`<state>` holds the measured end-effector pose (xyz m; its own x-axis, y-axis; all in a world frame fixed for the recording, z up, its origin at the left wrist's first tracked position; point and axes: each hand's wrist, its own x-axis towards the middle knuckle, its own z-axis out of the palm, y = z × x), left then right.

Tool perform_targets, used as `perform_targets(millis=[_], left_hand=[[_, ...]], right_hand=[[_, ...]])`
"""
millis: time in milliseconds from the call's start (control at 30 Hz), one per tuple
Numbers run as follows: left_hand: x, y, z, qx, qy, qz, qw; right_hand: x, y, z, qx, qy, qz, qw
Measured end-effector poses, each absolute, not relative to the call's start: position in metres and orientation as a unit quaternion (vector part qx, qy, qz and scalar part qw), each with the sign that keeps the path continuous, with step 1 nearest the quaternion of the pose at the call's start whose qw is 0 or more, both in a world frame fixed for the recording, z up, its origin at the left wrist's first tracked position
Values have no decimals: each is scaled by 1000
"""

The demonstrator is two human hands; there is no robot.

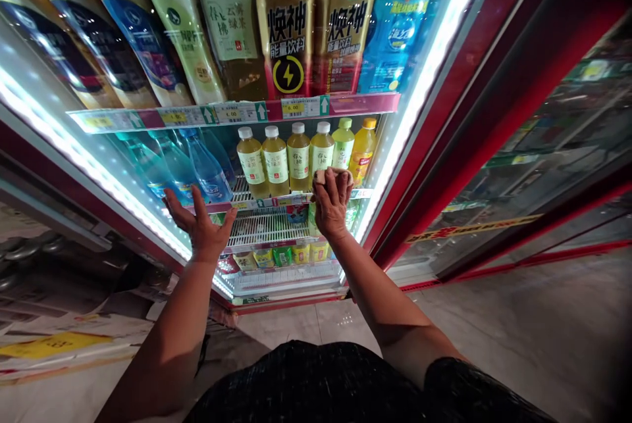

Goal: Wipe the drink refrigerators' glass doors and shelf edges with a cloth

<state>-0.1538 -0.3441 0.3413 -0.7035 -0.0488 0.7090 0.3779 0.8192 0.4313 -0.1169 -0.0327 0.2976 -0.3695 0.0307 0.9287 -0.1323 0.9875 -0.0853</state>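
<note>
My right hand presses its fingers over a folded beige cloth. It is raised in front of the middle shelf, covering the lower part of a tea bottle with a white cap. My left hand holds nothing; its fingers are spread and pointing up. Beyond its fingertips lean blue bottles at the left of the same shelf. Pale streaks over the upper bottles look like reflections on glass, but whether my hands touch a pane I cannot tell.
Large drink bottles fill the upper shelf, above a strip of price tags. Small packs line a lower shelf. Bright light strips run down both sides of the cooler. A red frame stands at right, a yellow sign at lower left.
</note>
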Motion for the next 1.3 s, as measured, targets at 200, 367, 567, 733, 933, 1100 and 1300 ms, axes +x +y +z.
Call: perform_targets(millis=[200, 367, 567, 733, 933, 1100, 1300], left_hand=[[-154, -326, 343, -47, -884, -318, 340], [-157, -328, 339, -54, -882, -312, 349], [-159, -331, 332, -62, -881, -307, 355], [-162, -332, 330, -61, -881, -307, 355], [-156, -328, 336, -61, -880, -318, 347], [-151, -325, 339, -73, -873, -325, 355], [-154, -327, 336, -67, -877, -327, 346]], right_hand=[[-109, -20, 286, 96, -858, 48, 502], [-116, -17, 287, 27, -823, 81, 562], [-114, -4, 276, 100, -837, 61, 534], [-114, 11, 278, 28, -790, 95, 605], [-109, 19, 277, 46, -814, 48, 578], [-108, 33, 282, 29, -789, 94, 606], [-104, 39, 284, 52, -808, 66, 583]])
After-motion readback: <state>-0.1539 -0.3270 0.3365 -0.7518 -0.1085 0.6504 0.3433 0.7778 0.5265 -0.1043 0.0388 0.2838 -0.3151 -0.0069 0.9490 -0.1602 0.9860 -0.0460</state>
